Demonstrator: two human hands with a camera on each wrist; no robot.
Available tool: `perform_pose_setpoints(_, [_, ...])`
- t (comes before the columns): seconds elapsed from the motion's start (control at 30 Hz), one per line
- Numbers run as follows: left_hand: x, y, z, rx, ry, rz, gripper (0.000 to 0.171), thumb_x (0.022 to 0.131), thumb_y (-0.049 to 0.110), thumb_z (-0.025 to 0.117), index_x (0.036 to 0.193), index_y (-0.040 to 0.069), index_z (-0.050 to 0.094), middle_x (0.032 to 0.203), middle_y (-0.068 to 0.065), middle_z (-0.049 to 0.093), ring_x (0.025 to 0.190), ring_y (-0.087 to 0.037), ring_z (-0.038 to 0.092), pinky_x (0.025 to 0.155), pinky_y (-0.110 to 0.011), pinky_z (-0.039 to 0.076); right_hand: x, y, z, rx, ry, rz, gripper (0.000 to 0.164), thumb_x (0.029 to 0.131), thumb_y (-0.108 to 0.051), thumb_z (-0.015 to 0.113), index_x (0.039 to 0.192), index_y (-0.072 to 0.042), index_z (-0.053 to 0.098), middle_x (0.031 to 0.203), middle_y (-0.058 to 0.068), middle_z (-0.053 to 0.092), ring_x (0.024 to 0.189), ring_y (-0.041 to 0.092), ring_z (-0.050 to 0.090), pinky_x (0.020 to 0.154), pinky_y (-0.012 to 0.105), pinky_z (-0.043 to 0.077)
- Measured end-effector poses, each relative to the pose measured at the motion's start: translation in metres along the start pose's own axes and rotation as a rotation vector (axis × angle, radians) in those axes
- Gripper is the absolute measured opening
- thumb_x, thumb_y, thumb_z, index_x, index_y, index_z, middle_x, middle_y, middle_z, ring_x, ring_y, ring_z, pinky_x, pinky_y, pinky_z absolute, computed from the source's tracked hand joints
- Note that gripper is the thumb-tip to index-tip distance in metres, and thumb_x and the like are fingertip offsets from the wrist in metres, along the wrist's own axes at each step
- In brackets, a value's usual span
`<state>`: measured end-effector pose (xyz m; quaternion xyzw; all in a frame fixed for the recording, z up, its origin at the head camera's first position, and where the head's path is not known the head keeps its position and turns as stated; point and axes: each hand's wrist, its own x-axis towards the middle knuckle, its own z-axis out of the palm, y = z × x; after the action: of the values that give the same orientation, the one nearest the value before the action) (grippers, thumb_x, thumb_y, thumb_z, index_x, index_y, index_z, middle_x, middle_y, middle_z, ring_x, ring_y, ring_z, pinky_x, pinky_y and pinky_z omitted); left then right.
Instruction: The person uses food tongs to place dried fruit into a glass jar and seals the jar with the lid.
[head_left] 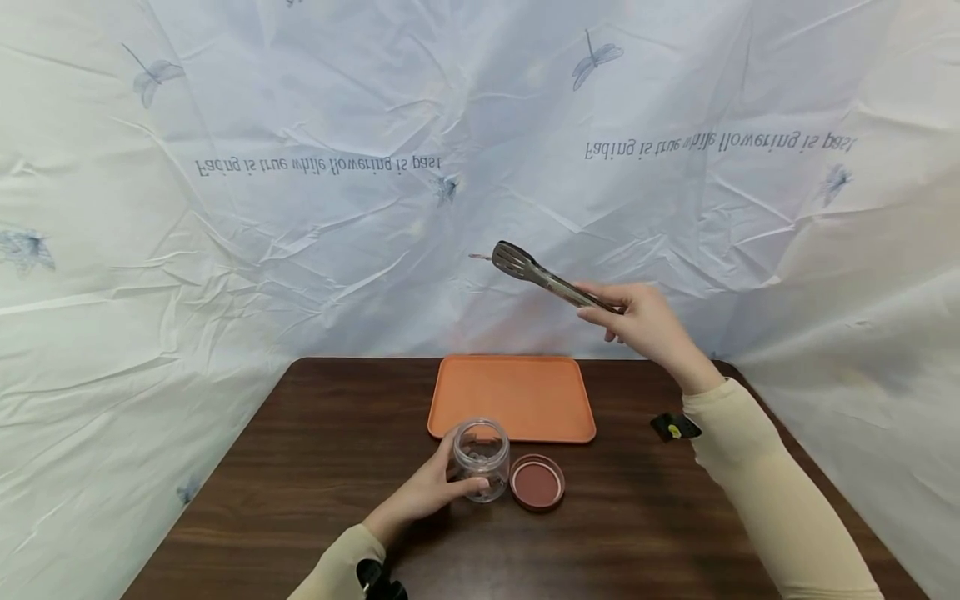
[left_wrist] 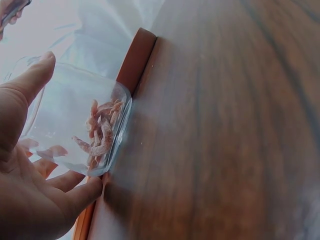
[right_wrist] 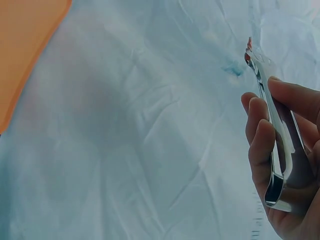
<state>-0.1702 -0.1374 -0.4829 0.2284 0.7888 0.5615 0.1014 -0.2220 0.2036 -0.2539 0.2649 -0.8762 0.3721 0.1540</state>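
Observation:
My left hand (head_left: 427, 487) holds a clear jar (head_left: 491, 492) on the table, thumb on one side and fingers on the other. In the left wrist view, several brownish-pink, sugary-looking dried strips (left_wrist: 102, 132) lie at the bottom of the jar. Raised well above the table at the right, my right hand (head_left: 637, 317) grips metal tongs (head_left: 555, 283) with slotted ends. From the tongs' tips sticks out a thin reddish strip (head_left: 480, 257), also visible as a small red piece (right_wrist: 249, 44) in the right wrist view. Beside the jar lies its reddish-brown lid (head_left: 537, 483), inner side up.
An orange tray (head_left: 510, 400) lies flat behind the jar, near the table's far edge. The dark wooden table (head_left: 330, 450) is surrounded by a hanging pale printed cloth (head_left: 360, 100). A small black object with a yellow mark (head_left: 675, 427) shows by the right sleeve.

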Motion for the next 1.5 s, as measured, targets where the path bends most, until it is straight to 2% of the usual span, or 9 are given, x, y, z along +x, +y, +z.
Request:
perform_pose_setpoints(0.3, [-0.002,0.001,-0.003,0.002,-0.011,-0.003,0.089,0.096,0.027,0.072,0.162,0.022,0.013,0.158,-0.02,0.032,0.145,-0.039,0.033,0.112,-0.06,0.037,-0.025,-0.033,-0.022,-0.106,-0.005,-0.022,0.041,0.094,-0.034,0.075,0.134,-0.029,0.068,0.108,0.001,0.072,0.058,0.016,0.06,0.05,0.029,0.047])
perform_pose_setpoints(0.53, [-0.004,-0.001,-0.006,0.003,-0.014,-0.004,0.087,0.096,0.028,0.073,0.161,0.025,0.014,0.158,-0.02,0.031,0.145,-0.04,0.032,0.112,-0.06,0.036,-0.041,-0.048,-0.035,-0.243,0.016,-0.145,0.041,0.091,-0.028,0.078,0.131,-0.033,0.07,0.098,-0.005,0.072,0.051,0.007,0.055,0.05,0.025,0.045])
perform_pose_setpoints(0.73, [-0.003,-0.001,-0.006,0.012,-0.009,-0.007,0.087,0.095,0.03,0.073,0.16,0.025,0.016,0.157,-0.02,0.032,0.144,-0.039,0.034,0.111,-0.06,0.037,-0.048,-0.053,-0.038,-0.321,0.011,-0.214,0.039,0.09,-0.029,0.079,0.128,-0.03,0.072,0.091,-0.01,0.073,0.051,0.002,0.037,0.052,0.021,0.038])
perform_pose_setpoints(0.8, [-0.003,-0.001,-0.006,0.011,-0.01,-0.004,0.087,0.096,0.03,0.073,0.16,0.025,0.016,0.157,-0.02,0.033,0.144,-0.039,0.034,0.111,-0.059,0.038,-0.05,-0.054,-0.035,-0.337,-0.012,-0.219,0.038,0.09,-0.029,0.079,0.127,-0.029,0.073,0.073,-0.015,0.066,0.05,0.001,0.033,0.05,0.022,0.036])
perform_pose_setpoints(0.87, [-0.002,-0.001,-0.005,0.008,-0.011,-0.004,0.086,0.096,0.029,0.073,0.16,0.025,0.015,0.157,-0.019,0.033,0.144,-0.039,0.034,0.111,-0.059,0.038,-0.051,-0.054,-0.033,-0.356,-0.044,-0.222,0.037,0.09,-0.031,0.078,0.127,-0.028,0.073,0.057,-0.02,0.047,0.049,0.0,0.029,0.048,0.022,0.034])
perform_pose_setpoints(0.93, [-0.001,-0.001,-0.004,0.006,-0.011,-0.003,0.086,0.096,0.029,0.073,0.16,0.025,0.015,0.157,-0.018,0.033,0.144,-0.039,0.034,0.111,-0.059,0.038,-0.051,-0.054,-0.03,-0.377,-0.075,-0.227,0.035,0.091,-0.033,0.077,0.126,-0.029,0.074,0.054,-0.021,0.027,0.049,-0.001,0.023,0.047,0.023,0.031])
perform_pose_setpoints(0.97, [-0.001,-0.001,-0.004,0.006,-0.011,-0.003,0.087,0.096,0.029,0.073,0.16,0.025,0.015,0.157,-0.018,0.033,0.144,-0.038,0.034,0.111,-0.059,0.038,-0.052,-0.054,-0.028,-0.383,-0.091,-0.234,0.035,0.091,-0.033,0.077,0.126,-0.029,0.074,0.054,-0.021,0.025,0.048,-0.001,0.022,0.047,0.023,0.03])
perform_pose_setpoints(1.3, [0.001,0.003,-0.001,0.013,-0.009,0.001,0.087,0.095,0.03,0.073,0.16,0.026,0.015,0.157,-0.017,0.034,0.144,-0.038,0.035,0.111,-0.06,0.038,-0.055,-0.054,-0.019,-0.464,-0.208,-0.244,0.035,0.09,-0.032,0.078,0.124,-0.03,0.074,0.057,-0.023,0.045,0.051,-0.001,0.022,0.051,0.025,0.033])
perform_pose_setpoints(1.5, [0.0,0.003,-0.002,0.011,-0.007,-0.002,0.089,0.095,0.03,0.073,0.161,0.023,0.014,0.157,-0.018,0.034,0.144,-0.039,0.035,0.111,-0.06,0.038,-0.058,-0.053,-0.013,-0.478,-0.261,-0.216,0.035,0.089,-0.033,0.078,0.124,-0.037,0.073,0.054,-0.02,0.034,0.051,0.0,0.028,0.049,0.025,0.034])
